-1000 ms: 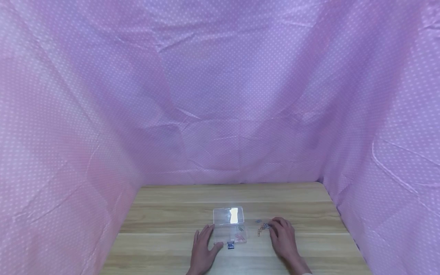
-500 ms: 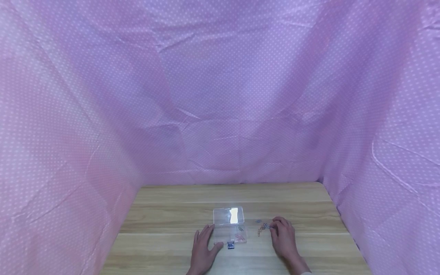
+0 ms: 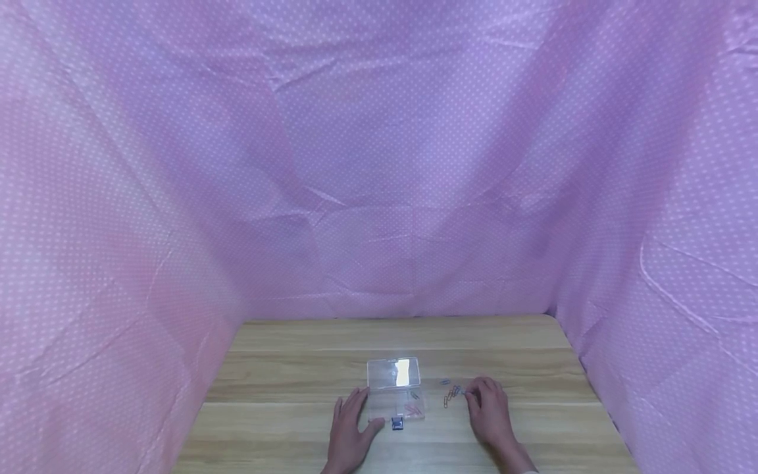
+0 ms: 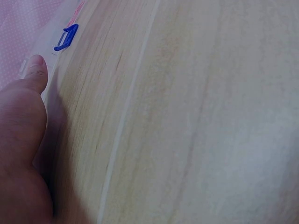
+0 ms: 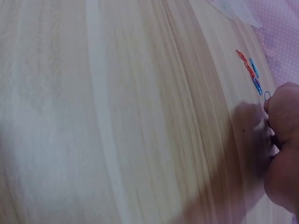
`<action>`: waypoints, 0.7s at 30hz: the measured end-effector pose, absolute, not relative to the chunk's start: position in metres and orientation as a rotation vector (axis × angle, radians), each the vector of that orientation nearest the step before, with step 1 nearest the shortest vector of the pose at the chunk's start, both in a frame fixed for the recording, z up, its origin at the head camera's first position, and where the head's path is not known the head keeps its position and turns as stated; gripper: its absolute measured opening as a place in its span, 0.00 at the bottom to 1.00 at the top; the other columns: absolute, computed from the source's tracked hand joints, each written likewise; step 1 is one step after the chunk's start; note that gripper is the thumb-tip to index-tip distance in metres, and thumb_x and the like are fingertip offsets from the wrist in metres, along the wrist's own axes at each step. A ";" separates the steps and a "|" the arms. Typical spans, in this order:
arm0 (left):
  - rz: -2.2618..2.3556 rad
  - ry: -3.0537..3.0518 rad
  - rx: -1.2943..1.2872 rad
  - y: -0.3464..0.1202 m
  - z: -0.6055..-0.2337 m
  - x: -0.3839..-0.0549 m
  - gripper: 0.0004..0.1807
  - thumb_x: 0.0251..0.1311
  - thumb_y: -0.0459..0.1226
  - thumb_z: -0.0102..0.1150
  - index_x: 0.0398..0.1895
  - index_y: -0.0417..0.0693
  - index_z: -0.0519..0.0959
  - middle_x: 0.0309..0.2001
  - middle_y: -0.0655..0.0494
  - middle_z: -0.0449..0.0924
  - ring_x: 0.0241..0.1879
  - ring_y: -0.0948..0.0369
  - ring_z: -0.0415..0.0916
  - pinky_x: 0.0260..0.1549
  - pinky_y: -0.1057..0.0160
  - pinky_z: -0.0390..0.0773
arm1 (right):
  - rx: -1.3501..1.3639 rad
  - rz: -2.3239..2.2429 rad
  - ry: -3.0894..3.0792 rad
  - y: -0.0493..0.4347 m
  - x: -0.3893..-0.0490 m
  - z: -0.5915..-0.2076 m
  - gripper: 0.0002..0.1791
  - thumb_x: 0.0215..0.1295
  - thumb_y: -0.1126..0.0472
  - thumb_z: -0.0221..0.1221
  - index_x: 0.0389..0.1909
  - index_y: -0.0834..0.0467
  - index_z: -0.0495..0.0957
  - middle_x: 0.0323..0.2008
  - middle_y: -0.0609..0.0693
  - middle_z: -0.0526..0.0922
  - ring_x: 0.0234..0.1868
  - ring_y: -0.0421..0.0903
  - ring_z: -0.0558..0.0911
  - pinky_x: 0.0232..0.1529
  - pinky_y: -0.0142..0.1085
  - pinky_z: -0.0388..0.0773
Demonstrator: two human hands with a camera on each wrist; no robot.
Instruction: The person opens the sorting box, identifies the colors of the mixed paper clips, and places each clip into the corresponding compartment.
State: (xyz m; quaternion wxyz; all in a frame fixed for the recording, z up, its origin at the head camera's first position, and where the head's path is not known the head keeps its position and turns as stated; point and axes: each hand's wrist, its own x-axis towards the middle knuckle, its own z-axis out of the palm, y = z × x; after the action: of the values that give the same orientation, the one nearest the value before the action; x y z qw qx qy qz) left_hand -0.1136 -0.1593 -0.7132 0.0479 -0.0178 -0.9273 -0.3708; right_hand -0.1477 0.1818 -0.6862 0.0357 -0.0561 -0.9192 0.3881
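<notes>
Pinched between the fingertips of the right hand (image 3: 489, 411): a pale blue paper clip (image 5: 267, 95), just right of a loose row of clips; lifted or touching wood, impossible to tell. In that row, two orange-red clips (image 5: 249, 70), then a purple clip (image 5: 255, 80) and a blue clip (image 5: 257, 87) overlapping. Near them, farther back, another blue clip (image 3: 445, 382). To the left, a clear plastic box (image 3: 381, 403), lid (image 3: 381, 373) laid back, blue latch (image 3: 397, 423) at the front edge. Against the box's left side and front corner, fingers apart and clamped on nothing: the left hand (image 3: 349, 434). Already inside, toward the right: one dark green clip (image 3: 414, 395) and several pink clips (image 3: 412, 409), count unclear. Apparently only partway: at least five loose clips outside, plus the pinched one. Underneath, a wood-grain table (image 3: 284, 362); around it, pink-purple dotted cloth (image 3: 379, 164).
</notes>
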 end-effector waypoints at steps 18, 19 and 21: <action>-1.080 -2.821 -0.051 -0.159 -0.713 -0.112 0.41 0.57 0.61 0.70 0.74 0.63 0.70 0.74 0.58 0.74 0.78 0.51 0.64 0.83 0.45 0.45 | -0.137 1.189 -2.766 0.176 -0.136 -0.681 0.05 0.70 0.62 0.64 0.44 0.49 0.83 0.43 0.42 0.85 0.49 0.39 0.80 0.55 0.36 0.82; -1.088 -2.816 -0.050 -0.159 -0.713 -0.112 0.41 0.57 0.60 0.70 0.74 0.64 0.70 0.74 0.58 0.74 0.78 0.51 0.64 0.83 0.46 0.45 | -0.141 1.196 -2.768 0.176 -0.136 -0.680 0.06 0.70 0.62 0.64 0.44 0.49 0.83 0.44 0.42 0.85 0.50 0.39 0.80 0.56 0.36 0.83; -1.088 -2.805 -0.068 -0.159 -0.713 -0.112 0.41 0.58 0.59 0.70 0.74 0.62 0.70 0.74 0.56 0.74 0.78 0.50 0.64 0.83 0.46 0.45 | -0.151 1.209 -2.772 0.175 -0.136 -0.680 0.06 0.70 0.61 0.64 0.45 0.49 0.83 0.44 0.42 0.85 0.50 0.39 0.80 0.55 0.36 0.84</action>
State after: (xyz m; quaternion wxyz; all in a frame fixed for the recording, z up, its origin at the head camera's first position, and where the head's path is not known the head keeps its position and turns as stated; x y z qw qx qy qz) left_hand -0.1118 -0.1593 -0.7132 0.0662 -0.0226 -0.9301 -0.3606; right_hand -0.1355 0.1751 -0.6797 0.0566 -0.0499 -0.9140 0.3987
